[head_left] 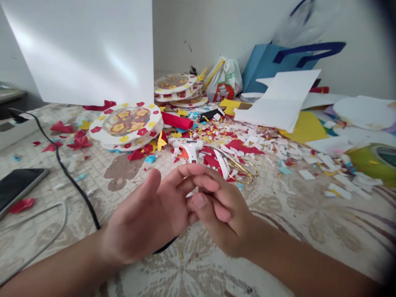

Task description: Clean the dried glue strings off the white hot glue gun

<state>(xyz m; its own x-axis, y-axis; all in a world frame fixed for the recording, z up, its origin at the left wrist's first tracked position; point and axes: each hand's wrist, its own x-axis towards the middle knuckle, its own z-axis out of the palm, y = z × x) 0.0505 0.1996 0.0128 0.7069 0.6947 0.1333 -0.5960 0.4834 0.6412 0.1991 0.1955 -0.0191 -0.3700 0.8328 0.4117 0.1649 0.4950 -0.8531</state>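
Paper scrap [194, 192], tiny white bit, low centre of frame, pinched between my two hands just above the tabletop [309, 231]. Only a sliver shows between the fingers, so its shape I cannot tell. My left hand [148, 218] is palm-up and loosely cupped, its fingers [185, 171] curled over the top. My right hand [222, 214] is half closed, thumb pressing in against the left fingertips. Whether either hand grips the scrap firmly I cannot tell.

Handling, my judgement: very light, thin, limp, creases or tears easily, likely to slip or stick. Best held at an edge with fingertips only, soft pressure.

Room: bare lace-pattern cloth directly under and right of the hands, open enough to move. Just above the hands sit a white glue gun [188, 147] and gold-handled scissors [241, 169], both near. A black cable [66, 173] runs down the left side and passes under my left wrist, snag risk. Phone [18, 185] at left edge. Decorated paper discs [126, 123] upper left of centre, heap of paper cuttings [278, 144] mid right, tape roll [375, 163] at right edge, blue bag [266, 62] at top.
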